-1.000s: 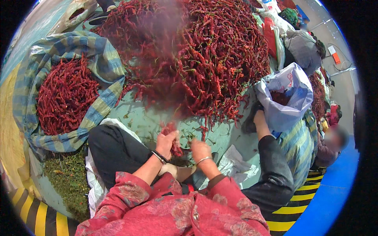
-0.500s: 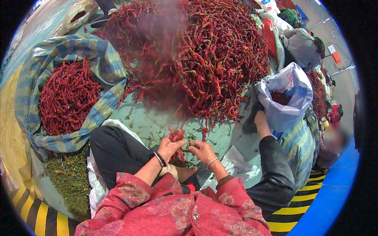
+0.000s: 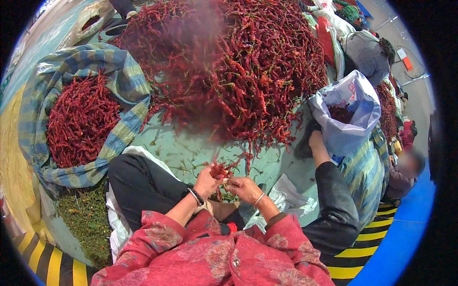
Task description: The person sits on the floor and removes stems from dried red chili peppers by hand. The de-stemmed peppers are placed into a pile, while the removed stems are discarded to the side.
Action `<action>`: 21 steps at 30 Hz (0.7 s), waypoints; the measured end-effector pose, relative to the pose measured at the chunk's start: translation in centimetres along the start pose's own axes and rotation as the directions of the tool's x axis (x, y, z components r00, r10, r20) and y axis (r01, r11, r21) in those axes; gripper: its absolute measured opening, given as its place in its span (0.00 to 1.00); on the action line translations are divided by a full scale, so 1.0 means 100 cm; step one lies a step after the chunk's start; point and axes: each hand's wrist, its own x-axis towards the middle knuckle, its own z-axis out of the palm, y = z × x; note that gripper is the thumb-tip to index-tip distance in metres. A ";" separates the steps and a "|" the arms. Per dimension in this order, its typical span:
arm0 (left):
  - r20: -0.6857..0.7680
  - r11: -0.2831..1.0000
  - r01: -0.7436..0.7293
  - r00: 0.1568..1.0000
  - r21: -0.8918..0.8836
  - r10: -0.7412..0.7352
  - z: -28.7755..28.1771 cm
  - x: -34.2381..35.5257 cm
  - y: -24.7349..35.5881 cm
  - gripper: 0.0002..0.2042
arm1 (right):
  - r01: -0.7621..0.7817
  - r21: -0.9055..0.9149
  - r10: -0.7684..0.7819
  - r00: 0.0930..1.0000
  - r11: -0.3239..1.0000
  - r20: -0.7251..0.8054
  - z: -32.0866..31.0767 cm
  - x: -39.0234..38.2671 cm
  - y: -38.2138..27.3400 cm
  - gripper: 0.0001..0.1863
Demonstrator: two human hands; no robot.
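Note:
Between my crossed legs, my left hand (image 3: pixel 206 183) is closed around a small bunch of dried red chili peppers (image 3: pixel 220 170), whose tips stick out past the fingers. Close against it on the right, my right hand (image 3: pixel 245 189) has thumb and fingers pinched together at the bunch's edge. What lies in that pinch is too small to make out. More red peppers show below the two hands. Ahead rises a large pile of dried red chili peppers (image 3: pixel 267 81), some with green stems; a hazy smear blurs its middle.
A blue-and-cream checked sack (image 3: pixel 136 78) of chilies stands at left, above a heap of green stems (image 3: pixel 83 224). To the right is a white bag (image 3: pixel 350 128) with red bits inside. Crumpled white plastic (image 3: pixel 286 195) lies by my right leg. Another person (image 3: pixel 367 55) sits far right.
Both hands have come closer together, and my right fingers now meet the bunch's edge. The chilies in my left hand have shifted and now point up and to the right.

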 end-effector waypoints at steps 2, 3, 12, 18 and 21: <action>0.036 0.998 -0.002 0.999 -0.063 0.004 0.008 -0.007 0.015 0.13 | -0.043 0.134 0.048 0.998 0.990 -0.033 0.003 -0.002 0.000 0.13; 0.051 0.999 -0.023 0.998 -0.034 0.024 0.009 -0.010 0.017 0.20 | -0.075 0.176 0.082 0.996 0.981 -0.030 0.003 -0.003 -0.005 0.13; 0.151 0.971 -0.062 0.984 -0.231 0.098 0.003 -0.012 0.020 0.13 | 0.079 -0.433 -0.205 0.946 0.898 -0.253 0.006 0.011 0.012 0.05; 0.023 0.918 0.067 0.998 -0.391 -0.063 -0.015 -0.015 0.046 0.13 | -0.039 -0.636 -0.053 0.991 0.771 -0.125 0.007 -0.003 0.034 0.14; -0.049 0.916 0.021 0.998 -0.400 -0.044 -0.009 -0.010 0.041 0.13 | -0.070 -0.661 -0.066 0.982 0.747 -0.178 0.010 0.004 0.024 0.15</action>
